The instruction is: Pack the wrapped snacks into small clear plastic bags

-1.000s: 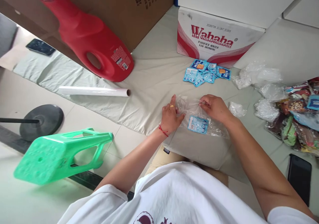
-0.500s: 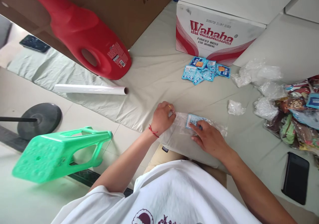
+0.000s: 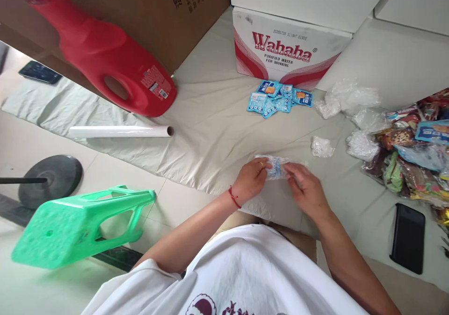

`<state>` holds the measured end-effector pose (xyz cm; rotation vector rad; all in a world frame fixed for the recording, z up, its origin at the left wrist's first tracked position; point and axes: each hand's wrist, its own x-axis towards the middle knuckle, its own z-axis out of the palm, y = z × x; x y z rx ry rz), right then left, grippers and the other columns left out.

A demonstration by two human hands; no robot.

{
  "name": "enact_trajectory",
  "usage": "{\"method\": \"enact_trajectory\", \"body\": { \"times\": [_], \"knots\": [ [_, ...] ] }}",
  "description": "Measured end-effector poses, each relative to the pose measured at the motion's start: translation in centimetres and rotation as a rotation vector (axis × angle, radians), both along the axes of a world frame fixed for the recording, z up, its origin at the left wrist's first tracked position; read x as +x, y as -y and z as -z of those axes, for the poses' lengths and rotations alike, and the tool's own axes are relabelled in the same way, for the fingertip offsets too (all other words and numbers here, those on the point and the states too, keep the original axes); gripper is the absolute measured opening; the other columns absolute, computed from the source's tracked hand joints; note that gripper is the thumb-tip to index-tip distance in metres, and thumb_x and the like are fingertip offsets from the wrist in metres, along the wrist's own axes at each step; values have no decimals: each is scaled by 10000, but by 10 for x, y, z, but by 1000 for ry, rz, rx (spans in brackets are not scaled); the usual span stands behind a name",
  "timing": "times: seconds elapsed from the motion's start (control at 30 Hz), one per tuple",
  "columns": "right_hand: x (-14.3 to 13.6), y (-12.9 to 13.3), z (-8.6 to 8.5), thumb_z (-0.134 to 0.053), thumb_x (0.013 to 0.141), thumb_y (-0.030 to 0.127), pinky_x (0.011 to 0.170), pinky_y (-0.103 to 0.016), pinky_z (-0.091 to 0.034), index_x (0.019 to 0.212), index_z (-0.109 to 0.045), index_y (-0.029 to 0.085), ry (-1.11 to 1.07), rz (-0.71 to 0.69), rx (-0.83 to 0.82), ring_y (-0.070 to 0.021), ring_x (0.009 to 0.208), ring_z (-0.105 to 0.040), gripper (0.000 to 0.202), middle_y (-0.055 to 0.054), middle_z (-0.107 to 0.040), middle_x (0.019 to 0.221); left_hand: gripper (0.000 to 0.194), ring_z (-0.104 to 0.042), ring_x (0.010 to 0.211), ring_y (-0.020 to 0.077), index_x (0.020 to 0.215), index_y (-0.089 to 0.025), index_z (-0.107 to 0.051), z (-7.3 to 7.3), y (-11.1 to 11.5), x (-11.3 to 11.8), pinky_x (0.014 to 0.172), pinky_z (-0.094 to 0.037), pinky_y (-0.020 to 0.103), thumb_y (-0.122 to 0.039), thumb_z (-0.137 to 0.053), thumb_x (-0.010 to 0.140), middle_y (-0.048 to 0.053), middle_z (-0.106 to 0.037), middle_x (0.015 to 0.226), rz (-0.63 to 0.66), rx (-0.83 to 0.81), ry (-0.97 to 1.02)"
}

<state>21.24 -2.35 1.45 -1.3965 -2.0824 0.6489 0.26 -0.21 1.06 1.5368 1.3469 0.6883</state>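
Note:
A small blue-and-white snack packet [image 3: 274, 167] lies on the cloth in front of me, wrapped in clear plastic film [image 3: 296, 164]. My left hand [image 3: 251, 179] is closed over the packet's left end, fingertips on the film. At the right end, my right hand [image 3: 308, 189] has its fingers bent onto the film, the thumb lower down and partly apart from them. Beyond my hands, several similar blue packets [image 3: 280, 98] lie in a loose pile against a Wahaba-style white and red carton [image 3: 280, 48] marked "Wahaha".
Crumpled clear plastic [image 3: 363, 145] and a heap of wrapped snacks [image 3: 414, 151] lie to the right, above a black phone [image 3: 409, 238]. Leftward are a white roll [image 3: 121, 131], a big red bottle [image 3: 115, 62] and a green stool [image 3: 80, 226] on the floor.
The left hand has moved right with the film's left end, folding it over the packet. My right hand has shifted from on top of the packet to its right end.

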Motion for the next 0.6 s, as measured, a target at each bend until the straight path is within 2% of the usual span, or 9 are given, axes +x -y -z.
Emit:
{"method": "enact_trajectory", "body": {
  "times": [0.07, 0.1, 0.17, 0.2, 0.27, 0.37, 0.43, 0.5, 0.6],
  "knots": [
    [10, -4, 2, -478, 1049, 354, 1061, -470, -519, 1325, -656, 225, 56, 238, 61, -265, 1198, -614, 353, -126, -670, 1277, 348, -656, 1193, 256, 1087, -163, -777, 9, 6, 3, 1051, -533, 437, -76, -491, 910, 119, -700, 1399, 139, 201, -281],
    [14, -6, 6, -522, 1026, 416, 1068, -508, -499, 1337, -652, 193, 114, 336, 77, -298, 1210, -587, 404, -156, -656, 1285, 343, -652, 1171, 264, 1099, -162, -780, 13, 8, 4, 1032, -531, 445, -72, -501, 920, 117, -693, 1413, 190, 279, -396],
    [20, -11, 17, -600, 961, 525, 1074, -577, -454, 1344, -650, 132, 227, 424, 48, -358, 1227, -529, 550, -208, -640, 1270, 320, -637, 1123, 274, 1116, -183, -784, 20, 13, 5, 951, -526, 450, -106, -516, 959, 103, -697, 1407, 227, 407, -559],
    [22, -14, 22, -619, 937, 550, 1071, -589, -441, 1296, -676, 124, 256, 424, 10, -370, 1220, -514, 560, -211, -649, 1226, 303, -621, 1133, 284, 1121, -200, -787, 22, 16, 6, 926, -510, 452, -137, -528, 977, 95, -700, 1399, 216, 465, -609],
    [24, -17, 26, -621, 922, 539, 1051, -560, -443, 1106, -737, 154, 246, 410, -59, -352, 1167, -517, 442, -180, -667, 1096, 272, -580, 1202, 307, 1126, -231, -790, 27, 19, 4, 915, -471, 456, -193, -557, 992, 87, -698, 1389, 175, 567, -666],
    [19, -20, 16, -608, 913, 494, 917, -427, -494, 918, -710, 199, 115, 438, -122, -263, 963, -570, 313, -110, -658, 982, 277, -576, 1198, 271, 1160, -234, -775, 31, 22, 1, 898, -432, 418, -208, -534, 1024, 85, -712, 1343, 203, 653, -683],
    [7, -22, 4, -606, 918, 488, 777, -338, -493, 918, -672, 210, 4, 441, -200, -194, 778, -567, 286, -52, -654, 888, 303, -605, 1115, 231, 1202, -222, -755, 33, 23, 1, 857, -423, 392, -195, -497, 1046, 86, -726, 1304, 251, 662, -685],
    [-13, -26, -5, -601, 935, 472, 709, -294, -477, 942, -649, 218, -76, 388, -254, -163, 690, -558, 258, -9, -650, 806, 317, -622, 1068, 220, 1227, -209, -743, 33, 24, 2, 825, -423, 387, -182, -480, 1052, 97, -728, 1297, 267, 654, -691],
    [-46, -33, -4, -539, 978, 379, 779, -308, -504, 1001, -672, 207, -37, 235, -187, -186, 806, -622, 219, -48, -689, 912, 279, -644, 1056, 239, 1089, -185, -780, 30, 24, 3, 837, -452, 400, -159, -511, 1019, 115, -751, 1188, 276, 591, -663]
  ]
}}
